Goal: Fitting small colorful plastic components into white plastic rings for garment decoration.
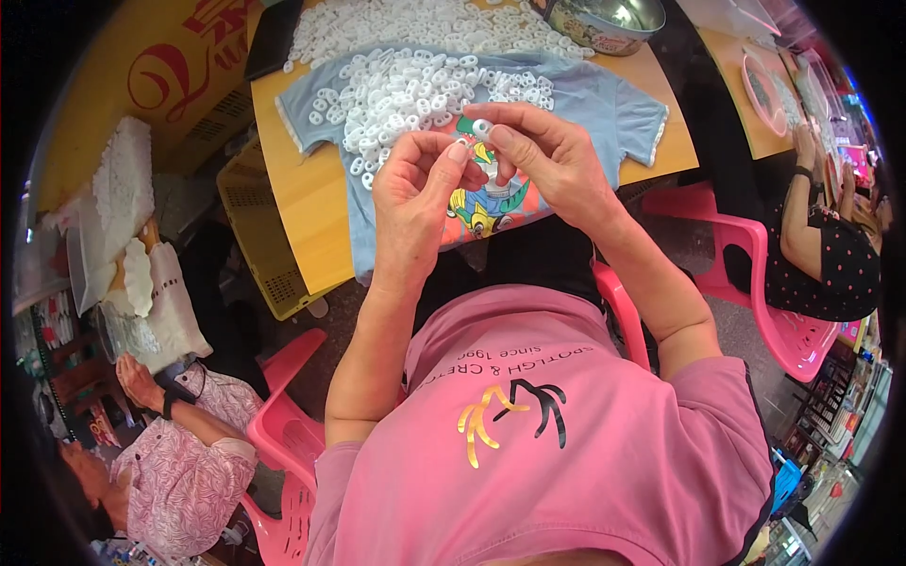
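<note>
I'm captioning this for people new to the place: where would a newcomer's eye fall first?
Probably on the heap of white oval pieces atop the blue T-shirt laid on the table, upper middle. Next, just in front of the heap, the right hand pinches a small white piece, with the left hand close beside it. The wearer's pink shirt, filling the lower middle, also stands out.

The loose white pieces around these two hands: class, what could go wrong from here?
The small white piece sits between the right hand's thumb and forefinger, so it might slip from that grip. The loose white pile rests on the blue shirt, so a tug on the cloth could scatter it. The left hand, close beside the pile, might knock pieces away.
</note>
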`<state>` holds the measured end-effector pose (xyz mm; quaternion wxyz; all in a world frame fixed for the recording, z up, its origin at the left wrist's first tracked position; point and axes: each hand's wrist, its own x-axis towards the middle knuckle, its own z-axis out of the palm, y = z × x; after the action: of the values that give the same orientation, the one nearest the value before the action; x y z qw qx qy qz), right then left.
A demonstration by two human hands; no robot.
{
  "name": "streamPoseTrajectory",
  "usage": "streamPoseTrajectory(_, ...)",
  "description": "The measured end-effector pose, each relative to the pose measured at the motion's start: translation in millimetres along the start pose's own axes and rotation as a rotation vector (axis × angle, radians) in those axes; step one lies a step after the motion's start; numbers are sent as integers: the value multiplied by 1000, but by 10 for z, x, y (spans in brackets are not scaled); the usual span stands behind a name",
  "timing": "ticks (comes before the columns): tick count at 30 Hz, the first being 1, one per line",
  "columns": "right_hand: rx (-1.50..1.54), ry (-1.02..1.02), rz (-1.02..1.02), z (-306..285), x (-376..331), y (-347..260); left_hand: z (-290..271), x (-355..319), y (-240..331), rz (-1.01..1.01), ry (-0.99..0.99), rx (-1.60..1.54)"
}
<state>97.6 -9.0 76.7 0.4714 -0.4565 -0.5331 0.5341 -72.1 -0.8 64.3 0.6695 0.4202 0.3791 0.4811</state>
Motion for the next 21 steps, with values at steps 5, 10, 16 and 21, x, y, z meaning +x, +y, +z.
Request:
streamPoseTrajectory(5, 90, 50, -5, 26, 3, -9, 7, -15, 10, -3, 4, -25)
streamPoseTrajectory(10, 48, 34, 10, 35, -13, -26, 14, -12, 13, 3, 9, -41)
streamPoseTrajectory(16, 24, 67, -31, 51, -19, -14, 17, -2, -16, 5, 16, -45)
streamPoseTrajectory(21, -47, 82, -65, 61, -26, 16, 47, -17, -21, 87, 48, 62)
